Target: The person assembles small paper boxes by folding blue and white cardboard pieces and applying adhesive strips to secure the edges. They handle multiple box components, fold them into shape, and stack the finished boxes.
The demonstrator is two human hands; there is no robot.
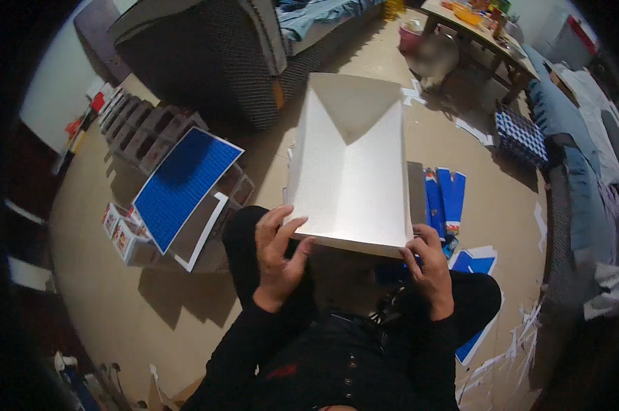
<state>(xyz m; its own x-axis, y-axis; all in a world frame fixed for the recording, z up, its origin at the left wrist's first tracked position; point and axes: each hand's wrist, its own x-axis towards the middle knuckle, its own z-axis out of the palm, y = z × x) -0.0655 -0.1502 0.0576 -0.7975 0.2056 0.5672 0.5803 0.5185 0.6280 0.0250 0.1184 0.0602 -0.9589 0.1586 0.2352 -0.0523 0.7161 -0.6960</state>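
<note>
Home living room: cushioned sofa (576,205), wooden table (486,35).

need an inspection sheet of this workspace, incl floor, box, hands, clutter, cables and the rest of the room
surface: tan floor, scattered with items
job's things: white box, open side toward the camera; what supports it underneath is hidden
clutter: blue sheet lying over packages at left; blue strips at right; white paper scraps at lower right
grippers: left hand and right hand, bare, fingers gripping the box's near corners
cables: nothing seen
surroundings: low table at upper right, checkered item, sofa at right
</note>
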